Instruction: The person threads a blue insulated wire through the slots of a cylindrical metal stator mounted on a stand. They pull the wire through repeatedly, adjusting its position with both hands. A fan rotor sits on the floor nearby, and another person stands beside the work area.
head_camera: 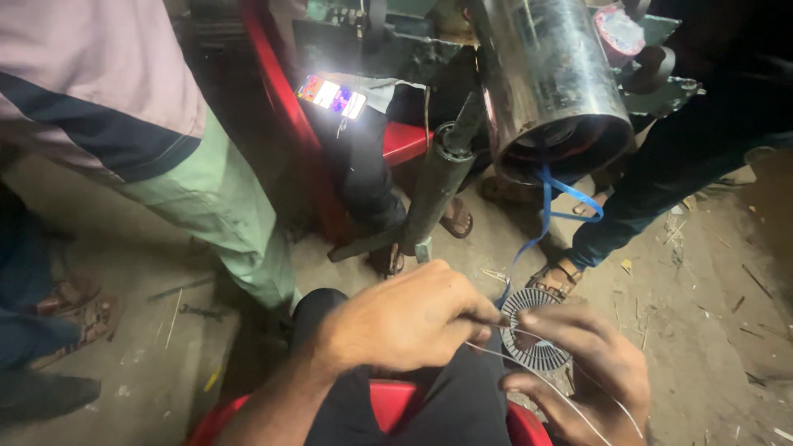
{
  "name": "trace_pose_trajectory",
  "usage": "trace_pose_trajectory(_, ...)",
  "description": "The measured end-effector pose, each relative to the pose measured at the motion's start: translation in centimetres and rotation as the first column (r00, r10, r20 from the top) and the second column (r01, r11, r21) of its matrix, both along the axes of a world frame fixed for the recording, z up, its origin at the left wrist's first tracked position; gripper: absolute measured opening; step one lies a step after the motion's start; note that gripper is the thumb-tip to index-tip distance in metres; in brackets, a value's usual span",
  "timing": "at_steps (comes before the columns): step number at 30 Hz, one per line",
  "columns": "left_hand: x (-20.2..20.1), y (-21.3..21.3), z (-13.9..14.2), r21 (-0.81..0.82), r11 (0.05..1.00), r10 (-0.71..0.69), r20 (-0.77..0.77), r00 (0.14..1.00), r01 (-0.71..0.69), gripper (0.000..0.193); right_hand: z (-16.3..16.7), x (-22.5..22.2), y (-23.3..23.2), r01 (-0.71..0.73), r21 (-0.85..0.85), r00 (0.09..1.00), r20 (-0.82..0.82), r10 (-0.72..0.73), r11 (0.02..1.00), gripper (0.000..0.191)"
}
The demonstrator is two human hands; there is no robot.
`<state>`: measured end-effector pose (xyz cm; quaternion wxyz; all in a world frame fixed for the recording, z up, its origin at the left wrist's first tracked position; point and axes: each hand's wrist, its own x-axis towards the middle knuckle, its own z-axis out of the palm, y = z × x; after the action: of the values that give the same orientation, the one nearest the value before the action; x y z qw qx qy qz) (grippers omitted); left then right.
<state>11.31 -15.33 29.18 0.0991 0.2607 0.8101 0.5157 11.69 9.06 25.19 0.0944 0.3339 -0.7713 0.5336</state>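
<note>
Glossy, smooth metal cylinder [555,83] at far right; dull grey slotted metal stator core [529,334] near right; thin shiny wire [570,405]; glossy red plastic chair [388,400]; rough dusty floor [719,330].

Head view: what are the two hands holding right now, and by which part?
The right hand cups the round slotted metal ring by its rim. The left hand pinches a thin wire at the ring's edge.

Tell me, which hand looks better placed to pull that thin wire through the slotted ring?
Probably the left hand: its fingertips already pinch the thin wire at the slotted ring. The right hand is cradling the ring from below.
</note>
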Motion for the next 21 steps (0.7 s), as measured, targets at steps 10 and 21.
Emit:
trace_pose_trajectory(10,-1.3,0.0,-1.5,0.554,0.818,-0.060,0.355,0.933,-0.158,0.024,1.1,-0.5,-0.7,0.325,-0.041,0.933,-0.153,-0.327,0.945,0.021)
trace_pose_trajectory(21,-1.0,1.4,-3.8,0.753,0.620,0.112,0.195,0.974,-0.222,0.020,2.6,-0.1,-1.1,0.303,-0.058,0.952,-0.031,-0.305,0.951,0.019)
